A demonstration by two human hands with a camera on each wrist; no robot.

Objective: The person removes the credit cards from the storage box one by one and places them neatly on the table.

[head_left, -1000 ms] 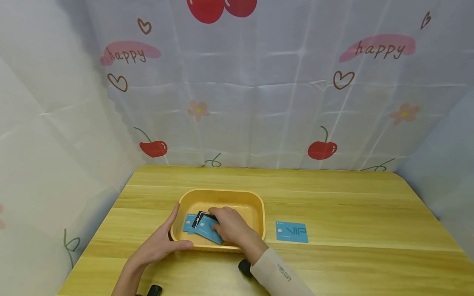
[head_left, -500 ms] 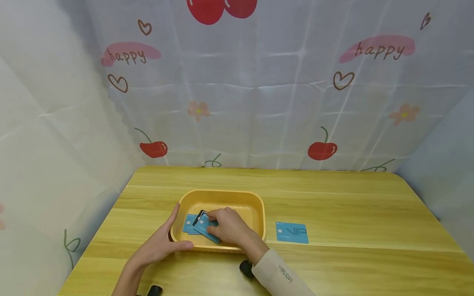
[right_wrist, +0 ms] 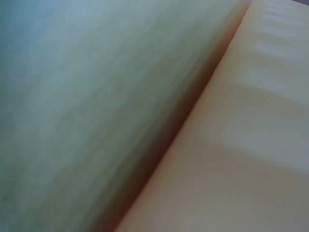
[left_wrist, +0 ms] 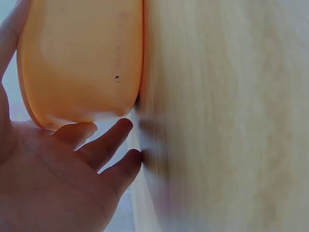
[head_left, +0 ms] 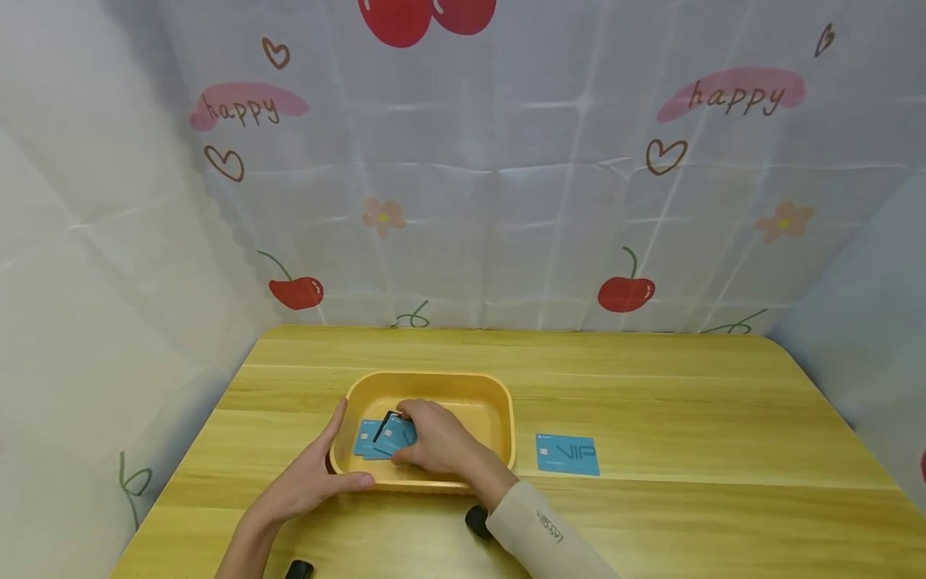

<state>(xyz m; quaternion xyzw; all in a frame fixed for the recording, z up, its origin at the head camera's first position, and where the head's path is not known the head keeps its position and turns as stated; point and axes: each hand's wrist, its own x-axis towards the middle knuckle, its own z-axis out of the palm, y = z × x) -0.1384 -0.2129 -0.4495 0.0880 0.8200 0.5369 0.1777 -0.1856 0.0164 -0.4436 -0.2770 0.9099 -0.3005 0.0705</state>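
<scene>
My left hand (head_left: 311, 480) holds the left end of a yellow plastic box (head_left: 504, 402), its thumb at the front rim. In the left wrist view, the fingertips of this hand (left_wrist: 58, 179) lie along the box's outer wall (left_wrist: 87, 58). Inside the box, my right hand (head_left: 440, 441) pinches a blue card (head_left: 395, 435) between thumb and fingers. That card overlaps another blue card (head_left: 364, 442); a black card edge (head_left: 383, 426) shows between them. The right hand covers part of the pile. The right wrist view has only blurred surfaces, with no fingers visible.
A blue VIP card (head_left: 567, 455) lies flat on the wooden table (head_left: 687, 426), right of the box. Black wrist devices show at the right wrist (head_left: 477, 523) and left wrist (head_left: 300, 570). A printed white curtain (head_left: 492, 201) hangs behind the table.
My right hand has moved slightly left and its thumb has closed in on the top blue card. That card has turned and slid left, covering more of the black one. The left hand stays put.
</scene>
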